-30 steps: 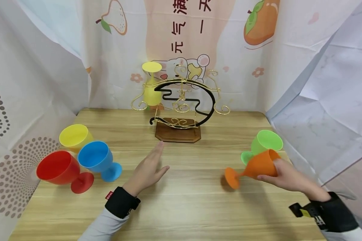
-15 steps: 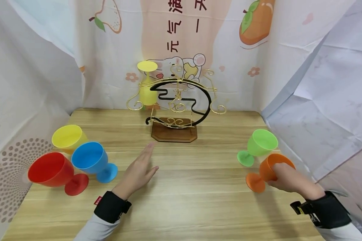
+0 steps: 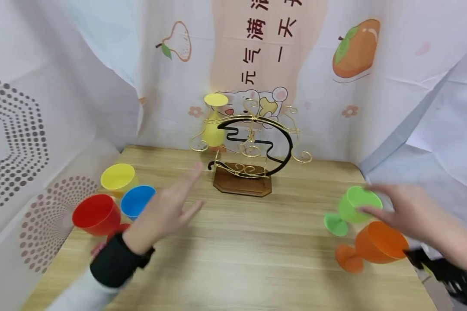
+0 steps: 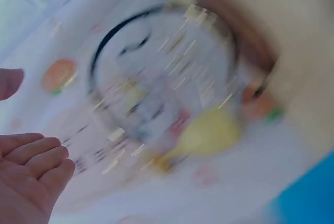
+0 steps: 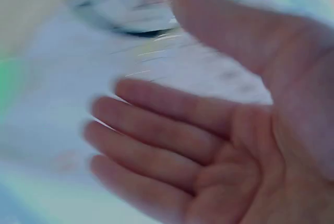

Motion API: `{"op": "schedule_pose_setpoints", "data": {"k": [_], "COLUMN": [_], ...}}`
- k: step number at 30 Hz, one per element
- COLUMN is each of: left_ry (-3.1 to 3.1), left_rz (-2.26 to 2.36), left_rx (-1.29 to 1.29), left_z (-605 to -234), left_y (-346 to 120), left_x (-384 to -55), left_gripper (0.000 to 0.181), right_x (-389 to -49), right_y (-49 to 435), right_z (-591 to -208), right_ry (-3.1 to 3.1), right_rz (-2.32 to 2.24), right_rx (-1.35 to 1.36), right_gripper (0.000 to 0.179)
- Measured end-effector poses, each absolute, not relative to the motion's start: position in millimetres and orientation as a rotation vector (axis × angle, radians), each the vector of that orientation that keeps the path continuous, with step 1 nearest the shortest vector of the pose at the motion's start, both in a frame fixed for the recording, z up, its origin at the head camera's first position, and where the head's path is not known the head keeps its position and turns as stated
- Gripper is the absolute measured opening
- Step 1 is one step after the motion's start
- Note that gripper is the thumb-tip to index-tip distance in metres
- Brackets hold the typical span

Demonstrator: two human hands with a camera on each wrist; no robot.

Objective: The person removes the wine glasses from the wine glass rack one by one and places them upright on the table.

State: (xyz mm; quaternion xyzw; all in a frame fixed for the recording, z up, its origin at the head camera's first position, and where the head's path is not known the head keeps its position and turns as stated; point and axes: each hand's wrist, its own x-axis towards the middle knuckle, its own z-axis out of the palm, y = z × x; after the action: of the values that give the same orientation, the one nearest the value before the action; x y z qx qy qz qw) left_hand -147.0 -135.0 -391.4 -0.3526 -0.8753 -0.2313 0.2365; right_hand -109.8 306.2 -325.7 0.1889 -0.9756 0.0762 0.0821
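Observation:
My right hand (image 3: 416, 211), blurred, hovers just above the orange goblet (image 3: 381, 244) and beside the light green goblet (image 3: 359, 207). Its palm (image 5: 224, 166) is bare in the right wrist view, fingers straight and thumb apart. Both goblets stand upright at the table's right side. On the other side, my left hand (image 3: 163, 211) is held over the table with fingers extended and nothing in it. It partly covers the blue goblet (image 3: 136, 201). A red goblet (image 3: 97, 216) and a yellow goblet (image 3: 118, 179) stand close by.
At the back centre stands a gold and black wire rack (image 3: 284, 162) on a wooden base (image 3: 241, 185). Another yellow goblet (image 3: 214, 134) hangs upside down at its left. Printed curtains (image 3: 167, 108) enclose the wooden table (image 3: 249, 255) behind and at the sides.
My right hand set the orange goblet upright in front of the green one, let go and rose off it. My left hand shifted left, across the blue goblet. The head view also tilted.

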Motion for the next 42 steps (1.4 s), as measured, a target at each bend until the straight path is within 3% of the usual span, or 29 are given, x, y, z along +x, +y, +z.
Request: {"op": "schedule_pose_setpoints", "data": {"k": [5, 7, 12, 18, 29, 34, 42], "left_ry": [-2.419, -2.539, -2.81, -3.013, -3.068, -2.998, -2.916], "left_rz": [-0.554, -0.51, -0.319, -0.122, -0.139, -0.023, 0.125], "left_rx": [-0.969, -0.935, -0.905, -0.924, -0.934, -0.926, -0.879], "left_z": [-330, -320, -315, -321, -342, -348, -332], "left_y": [-126, -118, -103, -90, -75, -77, -81], "left_x": [-222, -253, -312, -348, -390, -398, -405], "left_gripper": [0.063, 0.062, 0.064, 0.063, 0.066, 0.049, 0.038], "right_x": [-172, -202, -248, -235, -222, -223, -230], "right_y": [204, 167, 123, 128, 113, 104, 101], "right_z": [-301, -315, -366, -400, -396, -393, -386], "right_ry": [-2.708, -2.736, -2.88, -2.94, -2.818, -2.77, -2.733], "right_rz": [0.433, 0.486, 0.429, 0.541, 0.632, 0.616, 0.611], "right_rx": [0.637, 0.656, 0.628, 0.668, 0.762, 0.773, 0.775], "right_gripper": [0.066, 0.071, 0.06, 0.052, 0.051, 0.05, 0.049]}}
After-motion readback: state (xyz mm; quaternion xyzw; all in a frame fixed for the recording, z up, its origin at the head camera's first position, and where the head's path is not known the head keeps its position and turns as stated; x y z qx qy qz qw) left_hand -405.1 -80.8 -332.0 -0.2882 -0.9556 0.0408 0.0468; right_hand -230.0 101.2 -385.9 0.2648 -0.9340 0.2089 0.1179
